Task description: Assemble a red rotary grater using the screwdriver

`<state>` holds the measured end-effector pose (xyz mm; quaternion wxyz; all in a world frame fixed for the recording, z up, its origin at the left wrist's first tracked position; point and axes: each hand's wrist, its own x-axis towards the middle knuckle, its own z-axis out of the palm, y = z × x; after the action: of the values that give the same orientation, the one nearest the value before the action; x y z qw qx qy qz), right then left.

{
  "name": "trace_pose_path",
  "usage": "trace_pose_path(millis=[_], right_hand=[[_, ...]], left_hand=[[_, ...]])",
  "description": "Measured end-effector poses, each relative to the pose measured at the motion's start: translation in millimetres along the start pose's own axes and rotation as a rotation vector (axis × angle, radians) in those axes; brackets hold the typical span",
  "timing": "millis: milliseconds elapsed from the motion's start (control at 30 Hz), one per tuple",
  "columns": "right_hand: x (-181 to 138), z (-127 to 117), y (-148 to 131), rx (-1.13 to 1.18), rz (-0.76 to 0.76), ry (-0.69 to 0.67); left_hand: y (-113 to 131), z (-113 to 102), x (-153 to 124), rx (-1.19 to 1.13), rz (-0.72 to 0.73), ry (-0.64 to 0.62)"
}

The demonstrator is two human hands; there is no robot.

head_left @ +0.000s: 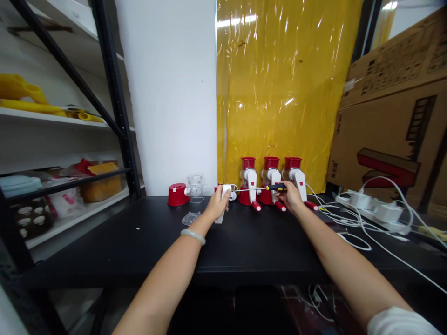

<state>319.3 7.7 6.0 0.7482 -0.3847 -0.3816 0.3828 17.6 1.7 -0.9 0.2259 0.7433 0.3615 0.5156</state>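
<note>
My right hand (290, 196) is closed around the black and yellow handle of a screwdriver (275, 187). Its thin shaft lies roughly level and points left, the tip reaching a white plastic part (226, 190). My left hand (218, 204) grips that white part, fingers wrapped over it, so much of its shape is hidden. Behind and between the hands stand three red and white hand-crank rotary graters (248, 181), each with a red-ended crank handle. Left of my left hand are a red round base (177, 194) and clear plastic pieces (194, 188).
White cables (349, 218) and a power strip with plugs (380, 211) lie on the black table (157, 251) at right. A large cardboard box (387, 121) stands behind them. On the left is a shelving rack (117, 93); a yellow plastic curtain (289, 83) hangs behind.
</note>
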Motion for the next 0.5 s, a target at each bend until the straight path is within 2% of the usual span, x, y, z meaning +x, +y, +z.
trace_pose_path(millis=[200,300,367,500], right_hand=[[7,8,-11,0.125,0.147,-0.016],[14,13,-15,0.076,0.157,-0.014],[17,12,-12,0.038,0.09,-0.015],[17,0,6,-0.053,-0.176,0.026]], left_hand=[[0,3,0,-0.096,-0.003,-0.035],[1,3,0,-0.095,-0.005,-0.021],[1,2,0,-0.084,-0.004,-0.009],[0,2,-1,-0.041,-0.006,-0.016]])
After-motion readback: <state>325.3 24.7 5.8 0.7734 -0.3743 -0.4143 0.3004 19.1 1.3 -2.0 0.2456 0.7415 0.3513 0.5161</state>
